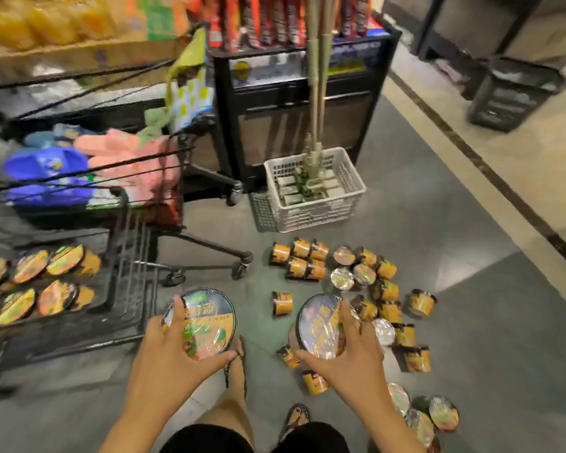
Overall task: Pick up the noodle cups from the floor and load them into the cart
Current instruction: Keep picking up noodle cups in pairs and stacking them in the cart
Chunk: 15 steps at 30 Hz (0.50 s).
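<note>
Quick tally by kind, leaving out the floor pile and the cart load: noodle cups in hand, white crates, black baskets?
Noodle cups in hand: 2, the left cup gripped by the left hand, the right cup by the right hand
White crate: 1
Black basket: 1
Total: 4

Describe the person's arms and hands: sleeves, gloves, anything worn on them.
The left hand and right hand are ungloved, with no ring, watch or bracelet visible. Both arms are bare as far as the frame shows, with no sleeves. Below them are black shorts and flip-flops.
</note>
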Each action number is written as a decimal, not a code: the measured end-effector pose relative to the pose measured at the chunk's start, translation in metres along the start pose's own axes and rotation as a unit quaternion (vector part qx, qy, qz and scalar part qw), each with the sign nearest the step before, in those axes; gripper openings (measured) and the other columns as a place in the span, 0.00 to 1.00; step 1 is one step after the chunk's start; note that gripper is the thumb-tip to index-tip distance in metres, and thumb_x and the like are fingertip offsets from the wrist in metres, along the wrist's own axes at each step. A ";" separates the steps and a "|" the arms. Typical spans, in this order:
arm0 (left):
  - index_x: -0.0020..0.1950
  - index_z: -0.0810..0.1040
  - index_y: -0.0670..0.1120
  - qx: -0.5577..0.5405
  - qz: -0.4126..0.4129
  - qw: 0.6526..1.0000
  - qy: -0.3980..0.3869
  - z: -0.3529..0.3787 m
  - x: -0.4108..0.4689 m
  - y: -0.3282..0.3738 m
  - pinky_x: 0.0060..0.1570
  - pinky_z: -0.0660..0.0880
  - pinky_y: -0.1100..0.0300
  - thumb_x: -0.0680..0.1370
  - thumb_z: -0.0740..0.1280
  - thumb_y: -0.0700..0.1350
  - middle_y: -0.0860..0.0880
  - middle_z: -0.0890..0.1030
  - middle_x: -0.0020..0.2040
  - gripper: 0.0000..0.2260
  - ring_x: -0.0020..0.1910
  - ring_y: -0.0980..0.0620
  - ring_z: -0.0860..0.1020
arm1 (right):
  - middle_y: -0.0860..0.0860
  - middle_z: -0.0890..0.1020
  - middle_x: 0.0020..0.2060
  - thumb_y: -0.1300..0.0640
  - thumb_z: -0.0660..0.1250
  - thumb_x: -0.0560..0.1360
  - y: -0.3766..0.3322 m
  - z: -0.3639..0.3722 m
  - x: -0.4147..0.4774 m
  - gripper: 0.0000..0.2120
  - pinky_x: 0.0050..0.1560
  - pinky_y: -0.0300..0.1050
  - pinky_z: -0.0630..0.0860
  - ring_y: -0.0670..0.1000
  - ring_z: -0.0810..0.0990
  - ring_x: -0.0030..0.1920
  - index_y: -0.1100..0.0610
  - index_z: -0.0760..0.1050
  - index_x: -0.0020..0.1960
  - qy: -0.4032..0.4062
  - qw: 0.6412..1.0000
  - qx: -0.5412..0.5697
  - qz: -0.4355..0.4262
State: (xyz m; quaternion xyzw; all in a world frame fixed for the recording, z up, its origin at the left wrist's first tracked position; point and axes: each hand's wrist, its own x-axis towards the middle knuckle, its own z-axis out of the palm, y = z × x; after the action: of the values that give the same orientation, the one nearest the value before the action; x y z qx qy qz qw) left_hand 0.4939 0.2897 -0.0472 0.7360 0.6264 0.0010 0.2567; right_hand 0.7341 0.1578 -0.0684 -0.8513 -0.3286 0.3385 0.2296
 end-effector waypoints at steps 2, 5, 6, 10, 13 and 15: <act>0.79 0.44 0.57 -0.023 -0.030 0.999 0.015 -0.008 -0.015 -0.024 0.50 0.74 0.54 0.54 0.64 0.79 0.48 0.62 0.65 0.61 0.62 0.47 0.71 | 0.50 0.62 0.64 0.27 0.71 0.59 -0.010 0.008 -0.008 0.57 0.67 0.47 0.62 0.54 0.59 0.70 0.39 0.43 0.77 -0.021 0.999 -0.035 -0.031; 0.78 0.44 0.58 -0.035 -0.065 0.996 0.049 -0.022 -0.027 -0.060 0.50 0.76 0.53 0.55 0.66 0.79 0.49 0.63 0.66 0.59 0.63 0.46 0.71 | 0.49 0.63 0.59 0.25 0.69 0.58 -0.029 0.022 -0.014 0.58 0.66 0.46 0.66 0.53 0.63 0.68 0.39 0.41 0.77 -0.057 0.994 -0.072 -0.065; 0.78 0.43 0.58 -0.042 -0.079 0.994 0.058 -0.028 -0.029 -0.071 0.51 0.77 0.53 0.55 0.66 0.79 0.48 0.63 0.67 0.59 0.63 0.46 0.71 | 0.48 0.62 0.57 0.25 0.69 0.58 -0.038 0.028 -0.016 0.58 0.65 0.44 0.66 0.52 0.64 0.66 0.39 0.41 0.77 -0.069 0.992 -0.079 -0.075; 0.79 0.43 0.59 -0.096 -0.122 0.984 0.082 -0.051 -0.026 -0.111 0.54 0.75 0.51 0.56 0.68 0.77 0.47 0.62 0.70 0.59 0.66 0.45 0.69 | 0.46 0.58 0.52 0.25 0.69 0.59 -0.079 0.054 -0.018 0.58 0.61 0.40 0.64 0.51 0.65 0.64 0.39 0.40 0.77 -0.107 0.982 -0.123 -0.100; 0.78 0.44 0.59 -0.119 -0.127 0.980 0.097 -0.075 -0.014 -0.141 0.55 0.74 0.51 0.56 0.70 0.76 0.47 0.62 0.70 0.59 0.67 0.45 0.68 | 0.48 0.58 0.52 0.26 0.70 0.58 -0.113 0.082 -0.014 0.58 0.64 0.42 0.64 0.52 0.65 0.65 0.41 0.42 0.78 -0.119 0.979 -0.128 -0.103; 0.78 0.44 0.60 -0.122 -0.124 0.979 0.104 -0.093 -0.004 -0.165 0.56 0.74 0.50 0.56 0.69 0.76 0.48 0.61 0.71 0.58 0.68 0.44 0.67 | 0.48 0.60 0.52 0.26 0.70 0.57 -0.136 0.104 -0.009 0.59 0.64 0.43 0.64 0.53 0.66 0.64 0.40 0.42 0.78 -0.119 0.979 -0.123 -0.112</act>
State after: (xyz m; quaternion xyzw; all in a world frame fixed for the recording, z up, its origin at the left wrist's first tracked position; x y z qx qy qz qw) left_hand 0.3113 0.3349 -0.0276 0.6116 0.7316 0.1220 0.2756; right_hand 0.5989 0.2615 -0.0504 -0.7845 -0.4857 0.3669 0.1184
